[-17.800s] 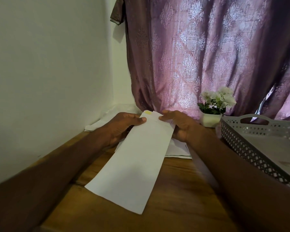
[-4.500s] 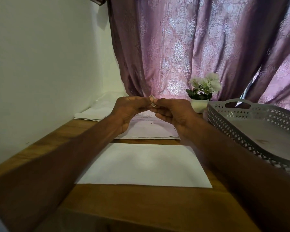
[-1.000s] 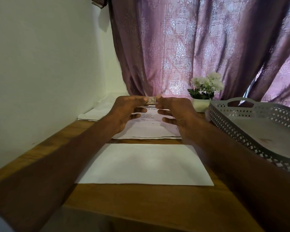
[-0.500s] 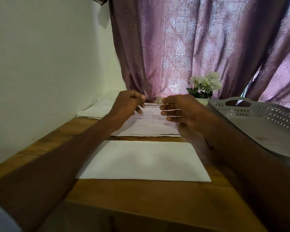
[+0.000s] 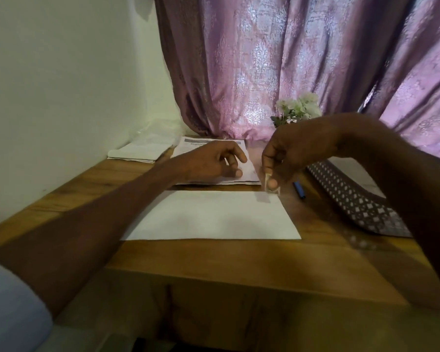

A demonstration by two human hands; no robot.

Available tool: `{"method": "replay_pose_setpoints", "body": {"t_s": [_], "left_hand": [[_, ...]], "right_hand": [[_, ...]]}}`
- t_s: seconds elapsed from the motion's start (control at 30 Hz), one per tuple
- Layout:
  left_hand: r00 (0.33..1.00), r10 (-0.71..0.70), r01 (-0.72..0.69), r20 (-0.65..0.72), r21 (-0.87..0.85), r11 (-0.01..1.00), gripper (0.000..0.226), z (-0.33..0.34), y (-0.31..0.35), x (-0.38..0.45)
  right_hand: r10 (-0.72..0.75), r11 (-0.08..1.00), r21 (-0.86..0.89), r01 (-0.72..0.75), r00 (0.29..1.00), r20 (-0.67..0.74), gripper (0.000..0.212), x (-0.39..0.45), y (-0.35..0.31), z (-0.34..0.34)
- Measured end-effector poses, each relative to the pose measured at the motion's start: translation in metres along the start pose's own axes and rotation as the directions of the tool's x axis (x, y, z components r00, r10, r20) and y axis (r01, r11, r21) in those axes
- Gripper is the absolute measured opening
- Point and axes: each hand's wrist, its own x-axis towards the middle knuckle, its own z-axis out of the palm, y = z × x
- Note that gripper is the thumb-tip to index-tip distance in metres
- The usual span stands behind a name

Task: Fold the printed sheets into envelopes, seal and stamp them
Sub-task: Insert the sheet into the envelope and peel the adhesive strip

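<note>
Two hands were in view. Her or his right hand [image 5: 287, 153] pinched one small stamp [image 5: 271, 186] just above the far right corner of one white envelope [image 5: 214, 215] lying flat on the wooden table [image 5: 226, 265]. Loose and holding nothing, the left hand [image 5: 214, 162] rested on one stack of printed sheets [image 5: 214, 146] beyond the envelope. One blue pen [image 5: 299, 189] lay beside one perforated grey tray [image 5: 353, 199] on the right. Half a second earlier both hands were raised together at the stamp; since then they had parted and dropped.

Bare forearms, no watch or rings visible; pale blue-grey short sleeve [image 5: 8, 306] at left upper arm.
</note>
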Motion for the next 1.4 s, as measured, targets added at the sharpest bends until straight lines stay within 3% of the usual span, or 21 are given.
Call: {"method": "replay_pose_setpoints", "body": {"t_s": [0.1,0.2,0.4,0.63,0.83,0.97,1.23,1.4], "left_hand": [[0.991,0.060,-0.065,0.117,0.042,0.997,0.020,0.009,0.012,-0.002],[0.973,0.111,-0.115,0.204,0.008,0.993,0.022,0.012,0.021,-0.005],[0.963,0.136,-0.133,0.233,-0.027,0.991,0.029,0.016,0.025,-0.003],[0.935,0.189,-0.199,0.302,0.004,0.980,0.046,0.025,0.027,0.000],[0.917,0.206,-0.205,0.343,-0.039,0.978,0.030,0.025,0.026,0.001],[0.914,0.207,-0.196,0.348,-0.067,0.978,0.036,0.025,0.024,0.002],[0.918,0.211,-0.206,0.337,-0.050,0.977,0.038,0.025,0.023,0.002],[0.918,0.209,-0.201,0.336,-0.058,0.978,0.029,0.024,0.025,0.002]], "right_hand": [[0.024,0.998,-0.057,-0.016,0.991,0.134,0.017,-0.012,-0.004,0.012],[0.031,0.994,-0.105,-0.012,0.983,0.182,0.014,-0.016,-0.005,0.023],[0.049,0.995,-0.096,-0.028,0.975,0.218,0.014,-0.019,-0.005,0.033],[0.019,0.999,-0.050,-0.009,0.978,0.207,0.011,-0.014,0.001,0.038],[0.017,0.998,-0.058,-0.005,0.979,0.203,0.015,-0.013,0.005,0.039],[0.008,0.999,-0.040,0.001,0.976,0.217,0.022,-0.013,0.004,0.040],[0.003,0.999,-0.042,0.004,0.985,0.175,0.011,-0.014,0.001,0.043],[0.018,0.998,-0.063,-0.007,0.984,0.178,0.015,-0.013,0.001,0.043]]}}
